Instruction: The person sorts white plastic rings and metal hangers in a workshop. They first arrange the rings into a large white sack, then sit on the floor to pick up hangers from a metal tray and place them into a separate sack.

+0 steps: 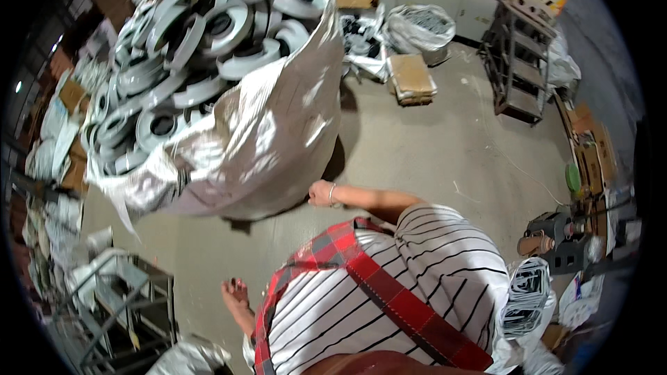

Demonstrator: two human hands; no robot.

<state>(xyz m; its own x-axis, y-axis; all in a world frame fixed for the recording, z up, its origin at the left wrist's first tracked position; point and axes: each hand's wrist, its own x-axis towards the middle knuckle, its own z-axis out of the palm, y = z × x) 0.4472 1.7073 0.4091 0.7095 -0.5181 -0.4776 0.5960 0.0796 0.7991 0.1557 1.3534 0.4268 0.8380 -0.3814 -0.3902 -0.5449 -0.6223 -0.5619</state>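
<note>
My right hand (pixel 321 193) is closed into a loose fist, with a bracelet on its wrist and nothing showing in it. It hangs close beside the lower part of a big white woven bulk bag (pixel 278 142); whether they touch I cannot tell. Grey ring-shaped plastic parts (pixel 228 28) fill this bag to the top, many of them shaped like spool flanges. Low at my left side, my left hand (pixel 236 294) has its fingers half curled and apart, holding nothing that I can see. The grey floor lies below it.
A metal frame (pixel 149 298) stands at the lower left. Ahead are a stack of flat brown cartons (pixel 411 78) and a clear bag of grey parts (pixel 420 28). To the right are metal steps (pixel 517 62), a dark machine (pixel 559 236) and a sack of grey pieces (pixel 526 298).
</note>
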